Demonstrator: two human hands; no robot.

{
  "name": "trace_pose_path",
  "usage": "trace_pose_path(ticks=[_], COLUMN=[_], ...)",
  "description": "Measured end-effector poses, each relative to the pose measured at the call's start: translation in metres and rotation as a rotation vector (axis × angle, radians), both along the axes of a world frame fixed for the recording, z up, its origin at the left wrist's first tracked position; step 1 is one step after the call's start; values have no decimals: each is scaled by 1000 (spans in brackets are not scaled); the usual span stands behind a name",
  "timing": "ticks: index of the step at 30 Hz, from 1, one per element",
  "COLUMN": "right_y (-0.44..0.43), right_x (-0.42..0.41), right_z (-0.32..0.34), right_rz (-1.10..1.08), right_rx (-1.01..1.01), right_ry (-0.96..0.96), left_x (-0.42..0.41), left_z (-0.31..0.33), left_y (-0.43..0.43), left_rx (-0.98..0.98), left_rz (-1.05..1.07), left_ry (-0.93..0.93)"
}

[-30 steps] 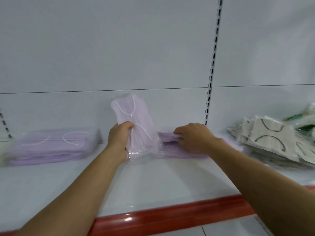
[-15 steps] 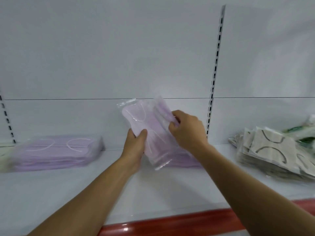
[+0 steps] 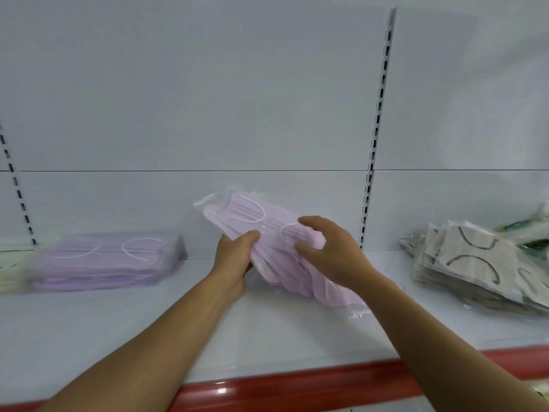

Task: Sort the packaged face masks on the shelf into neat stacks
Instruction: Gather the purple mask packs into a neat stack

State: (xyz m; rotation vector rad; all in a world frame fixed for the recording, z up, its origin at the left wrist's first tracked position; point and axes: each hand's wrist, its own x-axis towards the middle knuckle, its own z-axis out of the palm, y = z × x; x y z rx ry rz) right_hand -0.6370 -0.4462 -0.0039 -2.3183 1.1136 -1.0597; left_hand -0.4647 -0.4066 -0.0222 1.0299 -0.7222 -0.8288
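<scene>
A white shelf of smooth painted metal runs across the lower half of the frame. It is glossy enough to catch soft reflections, and a shiny red strip caps its front edge along the bottom. Behind it rises a flat white back panel, split by a thin horizontal seam. A slotted rail runs up right of centre and a second rail stands at the far left edge.

In the middle of the frame both hands hold a bundle of purple masks: several flat pleated pieces with white ear loops, each in a clear crinkly bag. The bundle is tilted, its upper end toward the back panel and its lower end fanned out down to the shelf, lower right of centre; whether it rests there is unclear. The left hand grips the bundle's left edge, thumb on top and fingers underneath. The right hand curls its fingers over the upper face, with the thumb on the near side.

At the left a squared stack of purple masks lies flat on the shelf, blurred. At the right edge sits a loose, slanting pile of beige masks with dark curved marks, in clear bags, with green packets behind it
</scene>
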Motion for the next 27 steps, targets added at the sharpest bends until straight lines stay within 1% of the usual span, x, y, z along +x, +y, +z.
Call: trace_pose_path(ticks=[2, 4, 5, 7, 11, 15, 21, 24, 27], right_y=[-2, -1, 0, 1, -1, 6, 10, 9, 7], right_x=[-17, -28, -31, -37, -46, -47, -56, -64, -75], right_z=[-2, -9, -13, -19, -20, -22, -16, -16, -10], right_rz=[-65, -67, -57, -55, -131, -131, -266, -267, -185], right_rx=[39, 113, 150, 196, 205, 250, 131, 168, 252], right_ry=[179, 367, 428, 468, 432, 556, 473, 273, 25], left_x=[3, 6, 8, 10, 13, 13, 18, 21, 23], left_z=[0, 1, 0, 1, 1, 1, 1, 1, 0], left_y=[-1, -3, -4, -5, -4, -3, -2, -3, -3], left_rx=[-17, -31, -30, -26, -31, -45, -80, -75, -69], left_rz=[42, 76, 93, 120, 119, 118, 204, 226, 236], left_ry=[32, 50, 58, 72, 115, 129, 124, 143, 149])
